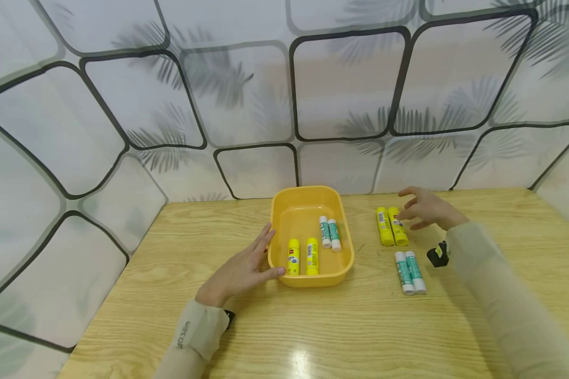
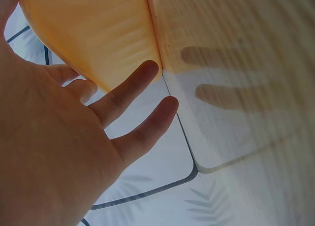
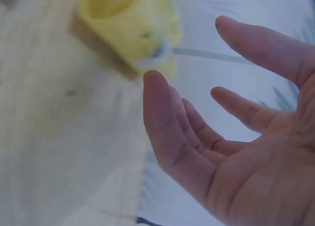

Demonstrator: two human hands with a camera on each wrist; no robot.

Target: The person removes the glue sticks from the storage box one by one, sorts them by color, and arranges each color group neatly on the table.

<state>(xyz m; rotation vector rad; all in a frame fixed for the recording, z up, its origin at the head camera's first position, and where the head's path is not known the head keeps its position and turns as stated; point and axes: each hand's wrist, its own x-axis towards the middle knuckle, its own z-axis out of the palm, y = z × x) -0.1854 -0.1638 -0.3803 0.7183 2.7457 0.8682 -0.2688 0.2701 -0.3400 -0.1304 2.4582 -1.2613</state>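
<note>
Look at your tray [image 1: 309, 282], all warm yellow-orange! You've got bright yellow sticks [image 1: 384, 227], then white sticks [image 1: 411, 272] wrapped in teal. Your table [image 1: 322, 331] runs pale yellow-brown, streaked with grain. The white wall [image 1: 346, 97] flashes rounded black and grey outlines, smoky grey leaf prints [image 1: 223, 79]; your sleeves [image 1: 498, 287] show beige, dark lettering [image 1: 183, 335] on the left!

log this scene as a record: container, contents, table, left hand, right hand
container: orange-yellow plastic bin
contents: two yellow glue sticks, two white-and-teal glue sticks
table: wooden; two yellow glue sticks, two white-and-teal glue sticks nearer the wearer
left hand: touching bin's left side
right hand: beside table's yellow pair, gripping nothing
</note>
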